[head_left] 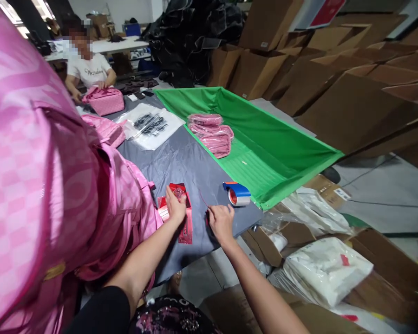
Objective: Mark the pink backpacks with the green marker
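Note:
My left hand [177,208] is over a small pile of red printed packets [186,229] on the grey-covered table [170,160]. Its thumb and forefinger are apart, with crinkled clear plastic showing beyond them; the other fingers are partly hidden. To the right, my right hand [222,221] pinches a thin dark-red cord [202,198], whose loose end sticks up beyond the fingertips. A small dark-red piece shows beside those fingers, too blurred to name. Past my right hand lies a roll of tape [242,200] with a blue and orange part.
Pink checkered bags [66,185] crowd my left side. Plastic-wrapped pink pouches [214,139] lie in a green fabric-lined bin [264,160]. White plastic bags [160,134] rest mid-table. Across it, a person [90,69] handles a pink bag [107,101]. Cardboard boxes [351,111] stand at right.

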### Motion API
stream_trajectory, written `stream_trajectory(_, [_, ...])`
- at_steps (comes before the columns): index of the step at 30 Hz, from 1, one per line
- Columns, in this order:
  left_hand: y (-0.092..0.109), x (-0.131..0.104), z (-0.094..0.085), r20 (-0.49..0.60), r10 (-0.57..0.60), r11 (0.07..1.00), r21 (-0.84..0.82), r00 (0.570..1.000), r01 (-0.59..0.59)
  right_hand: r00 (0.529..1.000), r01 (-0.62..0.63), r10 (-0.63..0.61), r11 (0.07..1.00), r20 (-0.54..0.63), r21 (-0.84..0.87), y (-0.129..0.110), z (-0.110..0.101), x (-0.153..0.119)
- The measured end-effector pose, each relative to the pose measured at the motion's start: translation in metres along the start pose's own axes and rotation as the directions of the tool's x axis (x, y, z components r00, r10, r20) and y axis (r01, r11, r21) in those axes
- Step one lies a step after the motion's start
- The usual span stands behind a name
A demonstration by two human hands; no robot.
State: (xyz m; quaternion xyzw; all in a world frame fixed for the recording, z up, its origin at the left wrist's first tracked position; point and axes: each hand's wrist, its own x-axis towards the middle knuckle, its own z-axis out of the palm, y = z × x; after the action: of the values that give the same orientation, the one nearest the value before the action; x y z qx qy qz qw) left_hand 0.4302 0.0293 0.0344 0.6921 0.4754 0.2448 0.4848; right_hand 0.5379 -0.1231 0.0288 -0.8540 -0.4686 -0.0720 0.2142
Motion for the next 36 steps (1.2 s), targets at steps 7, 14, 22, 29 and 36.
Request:
stream_trajectory(7, [0.024, -0.123, -0.076, 0.135, 0.367, 0.922, -0.179, 0.92, -0.342, 0.939, 0.294, -0.241, 0.931, -0.244, 0.214, -0.086, -0.054, -0.069])
stream_trajectory(14, [-0.03, -0.206, -0.207, 0.051, 0.477, 0.861, -0.227, 0.878, -0.455, 0.907, 0.421, -0.349, 0.793, -0.238, 0.44, -0.214, -0.054, -0.148])
stream_trajectory(22, [-0.111, -0.277, -0.335, -0.29, 0.204, 0.943, -0.197, 0.935, -0.267, 0.905, 0.371, -0.426, 0.768, -0.016, 0.522, -0.335, -0.047, -0.176])
stream_trajectory(29, [-0.148, -0.266, -0.384, -0.3, 0.112, 0.979, -0.129, 0.947, -0.157, 0.886, 0.38, -0.421, 0.899, 0.194, 0.216, -0.41, -0.016, -0.141])
stream_trajectory(36, [-0.151, -0.23, -0.39, -0.224, 0.014, 0.997, -0.068, 0.974, -0.03, 0.896, 0.378, -0.416, 0.898, 0.155, 0.226, -0.415, -0.011, -0.129])
